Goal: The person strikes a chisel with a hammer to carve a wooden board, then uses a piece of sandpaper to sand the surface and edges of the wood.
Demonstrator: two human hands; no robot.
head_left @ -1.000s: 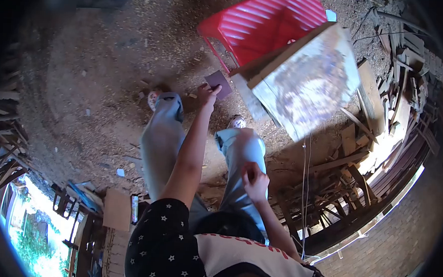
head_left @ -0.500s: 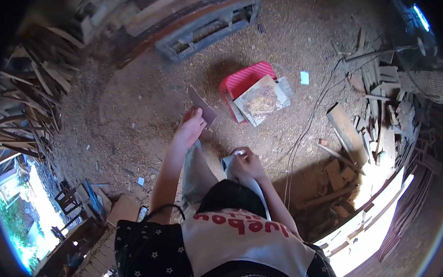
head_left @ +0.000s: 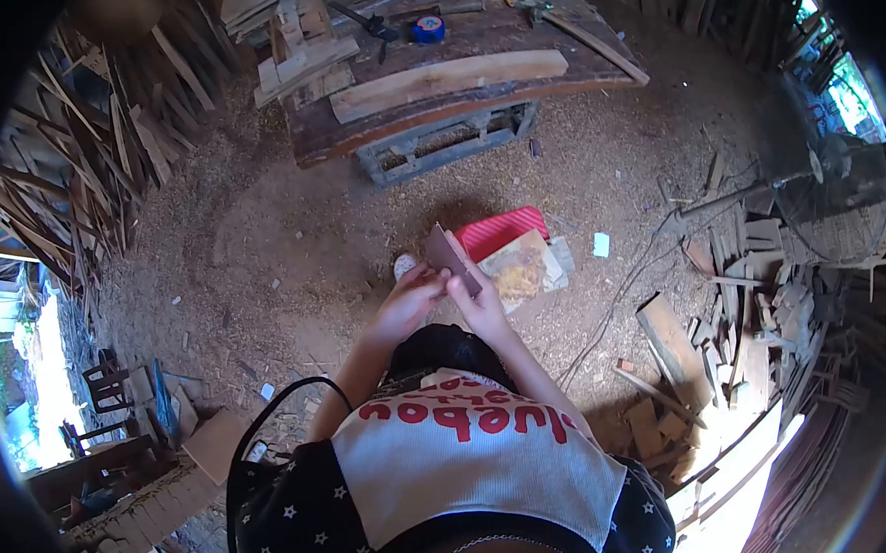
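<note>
A thin, stiff brownish-maroon sheet that looks like sandpaper (head_left: pixel 451 254) is held up in front of my body. My left hand (head_left: pixel 409 303) grips its lower left edge, fingers bent around it. On the other side, my right hand (head_left: pixel 479 310) has its thumb and fingers closed on the lower right part. Just beyond the hands stands a red ribbed plastic object (head_left: pixel 503 230), perhaps a stool or bin, partly covered by a stained flat board (head_left: pixel 520 273).
Ahead is a workbench (head_left: pixel 314 150) bearing a long wooden beam (head_left: pixel 448 82), a blue tape measure (head_left: pixel 429 28) and other tools. A standing fan (head_left: pixel 830 192) and scrap wood (head_left: pixel 675 339) are at right, with a cable (head_left: pixel 622 296) on the floor. Planks lean at left.
My right hand has risen from beside my leg to the sheet, which both hands now hold. My left hand has shifted right, and the view has tilted up, bringing the benchtop into sight.
</note>
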